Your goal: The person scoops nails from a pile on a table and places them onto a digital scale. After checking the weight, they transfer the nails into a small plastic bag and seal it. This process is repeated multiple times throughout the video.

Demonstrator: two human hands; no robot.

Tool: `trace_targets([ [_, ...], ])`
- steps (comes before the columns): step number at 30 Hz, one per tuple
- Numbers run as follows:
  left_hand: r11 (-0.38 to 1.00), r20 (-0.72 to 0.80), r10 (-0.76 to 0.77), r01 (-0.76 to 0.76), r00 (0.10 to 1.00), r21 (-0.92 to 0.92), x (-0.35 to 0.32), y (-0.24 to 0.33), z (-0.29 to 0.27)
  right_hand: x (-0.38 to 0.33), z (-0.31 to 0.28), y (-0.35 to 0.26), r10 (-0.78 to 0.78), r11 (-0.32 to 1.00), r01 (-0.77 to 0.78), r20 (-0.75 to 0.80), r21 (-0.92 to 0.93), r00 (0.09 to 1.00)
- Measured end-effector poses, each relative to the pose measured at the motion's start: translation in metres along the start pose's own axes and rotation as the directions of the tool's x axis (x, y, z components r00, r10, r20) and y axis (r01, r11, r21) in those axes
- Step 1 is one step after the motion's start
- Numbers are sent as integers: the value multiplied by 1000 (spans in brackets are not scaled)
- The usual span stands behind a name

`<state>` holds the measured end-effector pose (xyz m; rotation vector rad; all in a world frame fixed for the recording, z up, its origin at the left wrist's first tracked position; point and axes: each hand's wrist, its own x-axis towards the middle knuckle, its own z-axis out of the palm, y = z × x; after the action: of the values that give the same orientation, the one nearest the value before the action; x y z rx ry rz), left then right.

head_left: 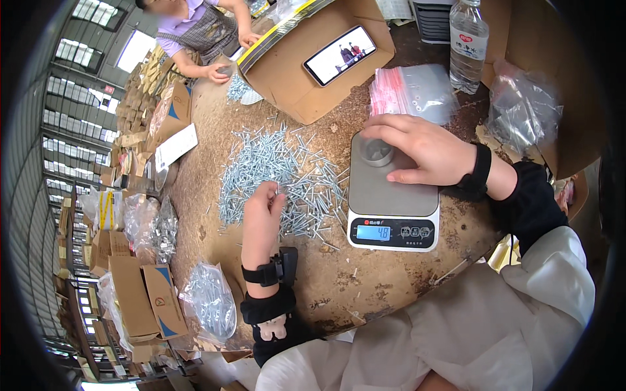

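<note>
My left hand reaches into a loose pile of silvery screws on the worn tabletop. Its thumb and fingers are pinched together over the pile's near side, apparently on a few screws. On the pan of a digital scale stands a small round metal cup. My right hand curves around this cup, fingers over its far side and thumb by its near side. Part of the rim is hidden under the fingers. The scale's display is lit.
Beyond the scale lie clear zip bags and a water bottle. A phone leans in an open cardboard box. A bag of screws sits at the near left. Across the table, a person handles other screws.
</note>
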<state>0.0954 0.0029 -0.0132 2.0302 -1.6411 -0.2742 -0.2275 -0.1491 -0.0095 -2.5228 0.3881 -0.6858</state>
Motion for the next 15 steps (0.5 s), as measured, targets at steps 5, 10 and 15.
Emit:
trace_targets([
  [5, 956, 56, -11, 27, 998, -291, 9, 19, -6, -8, 5, 11, 140, 990, -140, -8, 32, 990],
  [10, 798, 90, 93, -19, 992, -603, 7, 78, -6, -1, 14, 17, 123, 990, -119, -54, 71, 991],
  [15, 789, 47, 234, -162, 971, -593, 17, 119, 7, -4, 23, -11, 31, 995, -34, -34, -90, 999],
])
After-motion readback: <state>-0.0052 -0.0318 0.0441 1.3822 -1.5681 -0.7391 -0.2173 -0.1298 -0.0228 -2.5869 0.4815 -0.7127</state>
